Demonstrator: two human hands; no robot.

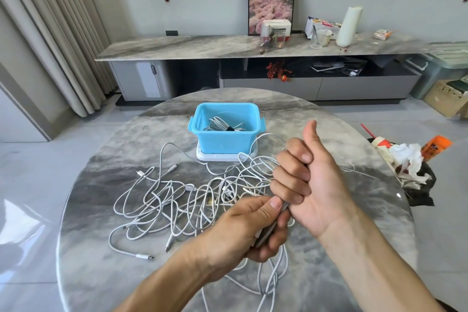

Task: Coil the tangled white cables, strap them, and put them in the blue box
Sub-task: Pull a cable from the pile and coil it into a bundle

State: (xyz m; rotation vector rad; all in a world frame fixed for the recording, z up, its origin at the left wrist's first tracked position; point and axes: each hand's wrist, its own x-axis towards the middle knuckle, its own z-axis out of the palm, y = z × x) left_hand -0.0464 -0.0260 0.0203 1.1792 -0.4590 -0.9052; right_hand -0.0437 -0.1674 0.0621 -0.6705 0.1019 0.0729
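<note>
Right hand [307, 180] gripping looped white cables [177, 200], perhaps several strands

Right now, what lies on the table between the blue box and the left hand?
In the head view, tangled white cables lie on the marble table between the blue box and the left hand; that stretch is not bare.
</note>
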